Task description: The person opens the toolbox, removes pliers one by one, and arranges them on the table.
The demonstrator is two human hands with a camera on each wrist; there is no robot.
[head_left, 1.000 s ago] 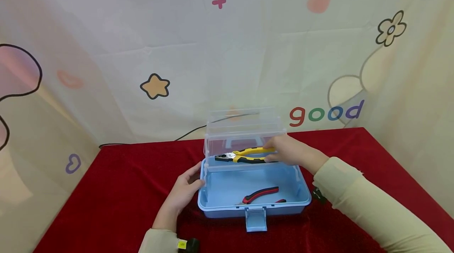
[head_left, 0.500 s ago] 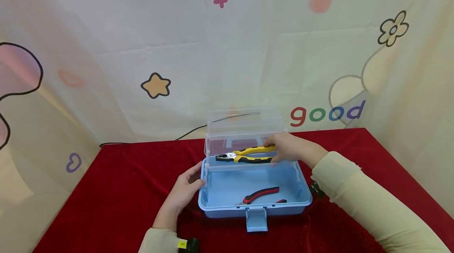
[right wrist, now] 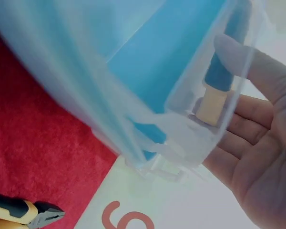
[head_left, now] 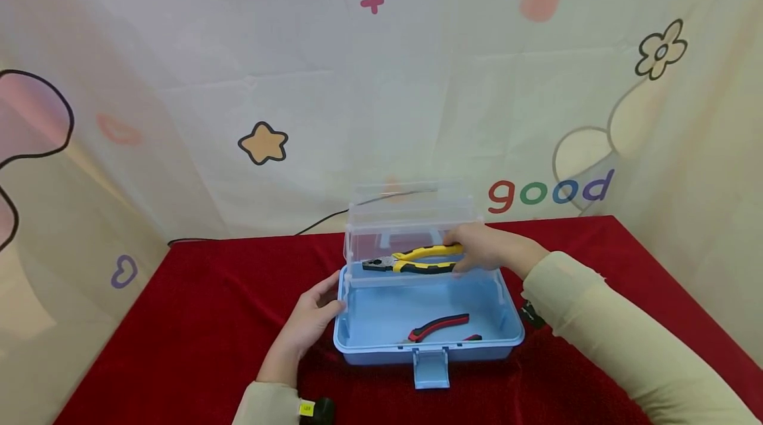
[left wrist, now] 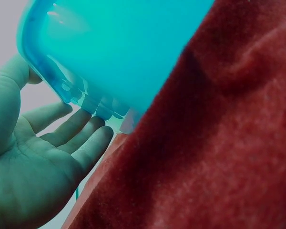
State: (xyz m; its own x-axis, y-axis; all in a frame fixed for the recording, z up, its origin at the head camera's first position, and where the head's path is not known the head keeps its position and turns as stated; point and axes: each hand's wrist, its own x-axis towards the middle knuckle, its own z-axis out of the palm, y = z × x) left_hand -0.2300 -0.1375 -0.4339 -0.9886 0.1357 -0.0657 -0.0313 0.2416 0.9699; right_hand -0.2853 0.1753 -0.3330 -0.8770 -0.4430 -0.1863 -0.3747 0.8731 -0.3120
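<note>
A light-blue toolbox (head_left: 352, 349) stands open on the red cloth. My left hand (head_left: 312, 316) holds its left end, thumb over the rim and fingers against the outside, as the left wrist view shows. Pliers with yellow-and-black handles (head_left: 424, 267) lie in the clear raised tray (head_left: 369, 284), jaws to the left. At the tray's right end is my right hand (head_left: 485, 246). In the right wrist view its thumb reaches inside over a handle (right wrist: 219, 76) while the fingers lie outside the wall, gripping the tray. Red-and-black-handled pliers (head_left: 439, 327) lie in the toolbox bottom, partly hidden by its front wall.
The clear lid (head_left: 411, 196) stands raised behind the tray. A latch (head_left: 431, 370) hangs down in front. On the red cloth (head_left: 197, 332), right of the box, lie other pliers (right wrist: 26, 213), mostly covered by my sleeve in the head view. A patterned curtain hangs behind.
My right thumb has slid slightly right along the lower handle of the yellow-and-black pliers. My left hand and the toolbox keep their places.
</note>
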